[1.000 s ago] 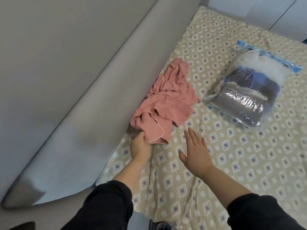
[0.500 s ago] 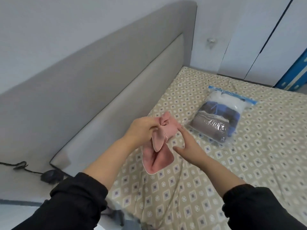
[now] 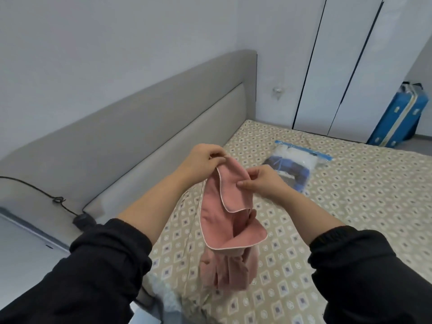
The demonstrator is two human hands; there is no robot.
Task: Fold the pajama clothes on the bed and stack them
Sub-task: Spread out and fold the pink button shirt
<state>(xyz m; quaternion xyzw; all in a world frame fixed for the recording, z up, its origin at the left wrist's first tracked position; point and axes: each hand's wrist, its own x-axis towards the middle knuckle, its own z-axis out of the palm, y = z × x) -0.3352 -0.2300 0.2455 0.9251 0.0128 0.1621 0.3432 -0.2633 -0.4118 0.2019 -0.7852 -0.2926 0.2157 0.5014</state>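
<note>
Pink pajama cloth (image 3: 230, 220) hangs at the frame centre above the bed (image 3: 327, 218); we pinch its top edge with the left hand (image 3: 202, 161); right hand (image 3: 261, 183) pinches beside it.

We note the pink pajama garment (image 3: 230, 230), a second ago crumpled on the bed (image 3: 350, 218), now lifted clear and hanging long. Left hand (image 3: 201, 160) has risen with it, pinching the top edge. Right hand (image 3: 264, 183), flat and free before, now pinches the piped edge.
</note>
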